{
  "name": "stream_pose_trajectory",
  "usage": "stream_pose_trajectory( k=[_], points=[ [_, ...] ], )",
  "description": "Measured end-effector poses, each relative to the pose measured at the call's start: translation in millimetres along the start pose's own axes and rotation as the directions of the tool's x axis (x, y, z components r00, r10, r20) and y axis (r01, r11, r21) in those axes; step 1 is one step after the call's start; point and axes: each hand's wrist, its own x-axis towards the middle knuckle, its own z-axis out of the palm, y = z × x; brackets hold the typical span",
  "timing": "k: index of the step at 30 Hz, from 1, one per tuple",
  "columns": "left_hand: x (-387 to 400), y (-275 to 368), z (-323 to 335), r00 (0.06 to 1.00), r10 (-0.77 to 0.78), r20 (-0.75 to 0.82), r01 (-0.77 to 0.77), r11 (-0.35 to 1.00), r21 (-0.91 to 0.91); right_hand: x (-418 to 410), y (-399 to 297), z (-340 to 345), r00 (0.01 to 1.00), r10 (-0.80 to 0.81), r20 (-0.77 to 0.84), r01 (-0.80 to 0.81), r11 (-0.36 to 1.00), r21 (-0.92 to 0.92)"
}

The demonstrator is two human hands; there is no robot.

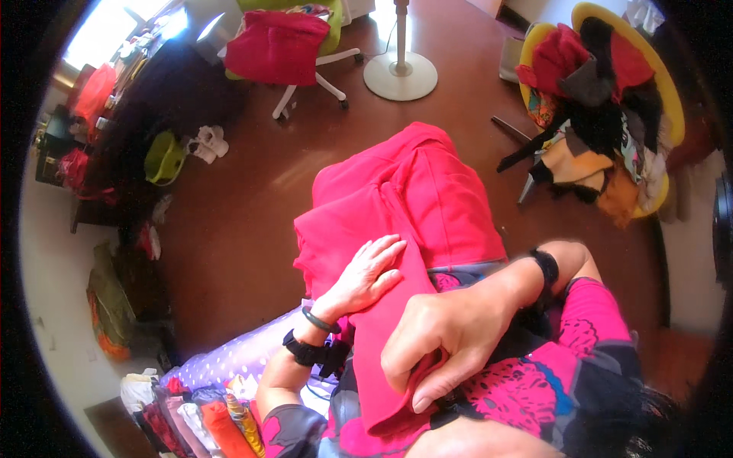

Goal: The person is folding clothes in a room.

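Note:
A bright red-pink fabric garment (452, 206) lies spread across my lap, with a narrower part, like a sleeve or a trouser leg, running towards my body. My left hand (366, 277) rests flat on that narrower part, its fingers extended together and pointing up and right. Closer to my body, my right hand (446, 343) pinches the near end of the same garment between curled fingers and thumb. The fingertips of my right hand are partly hidden by the fabric.
A yellow chair (673, 103) piled with clothes stands at the right. A green chair (332, 40) holds a red cloth (275, 46). Nearby is a white round stand base (401, 77). At left are a green basket (163, 157) and white shoes (209, 143); rolled clothes (223, 426) lie lower left.

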Motion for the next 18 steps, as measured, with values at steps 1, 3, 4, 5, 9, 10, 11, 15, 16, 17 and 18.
stream_pose_trajectory(
  k=[1, 3, 4, 5, 9, 10, 11, 15, 16, 17, 18],
  points=[
    [-1.8, -0.7, -0.1, 1.000, 0.000, 0.001, 0.000, 1.000, -0.002, -0.2, -0.3, -0.9, 1.000, 0.001, -0.001, -0.001, 1.000, 0.001],
    [-6.6, -2.6, -0.9, 0.995, 0.066, 0.073, -0.053, 0.986, -0.160, 0.8, 0.2, -3.3, 0.999, 0.043, 0.018, -0.042, 0.998, -0.050],
    [-8.9, -4.7, 1.3, 0.995, 0.069, 0.077, -0.057, 0.987, -0.150, 3.2, 2.2, -6.3, 1.000, 0.024, -0.001, -0.024, 0.997, -0.078],
    [-10.5, -5.0, 3.4, 0.995, 0.062, 0.073, -0.051, 0.988, -0.148, 6.8, 4.3, -10.7, 1.000, 0.003, -0.020, -0.005, 0.994, -0.105],
    [-26.4, -12.1, 14.9, 0.985, -0.173, 0.015, 0.105, 0.524, -0.845, 25.0, 12.2, -40.7, 0.958, 0.016, -0.288, -0.069, 0.982, -0.176],
    [-27.2, -23.7, 17.6, 0.985, -0.174, 0.009, 0.060, 0.292, -0.954, 29.4, 20.0, -53.7, 0.916, 0.038, -0.399, -0.121, 0.975, -0.186],
    [-30.7, -38.7, 19.3, 0.987, -0.163, 0.004, 0.012, 0.049, -0.999, 32.9, 32.4, -71.1, 0.882, -0.040, -0.469, -0.127, 0.939, -0.319],
    [-42.7, -85.0, 4.9, 0.994, -0.106, -0.018, -0.058, -0.390, -0.919, 39.3, 83.3, -136.8, 0.600, 0.151, -0.786, -0.356, 0.930, -0.093],
    [-22.7, -66.8, -7.0, 0.957, -0.289, 0.002, -0.107, -0.361, -0.926, 20.4, 116.6, -163.1, 0.516, 0.046, -0.856, -0.452, 0.863, -0.226],
    [-11.1, -44.4, -19.6, 0.877, -0.481, 0.004, -0.168, -0.313, -0.935, 5.7, 134.9, -174.1, 0.398, 0.048, -0.916, -0.591, 0.778, -0.216],
    [-21.7, -56.0, -20.0, 0.898, -0.437, 0.052, -0.097, -0.310, -0.946, 0.2, 137.7, -172.0, 0.329, 0.316, -0.890, -0.514, 0.850, 0.112]
  ],
)
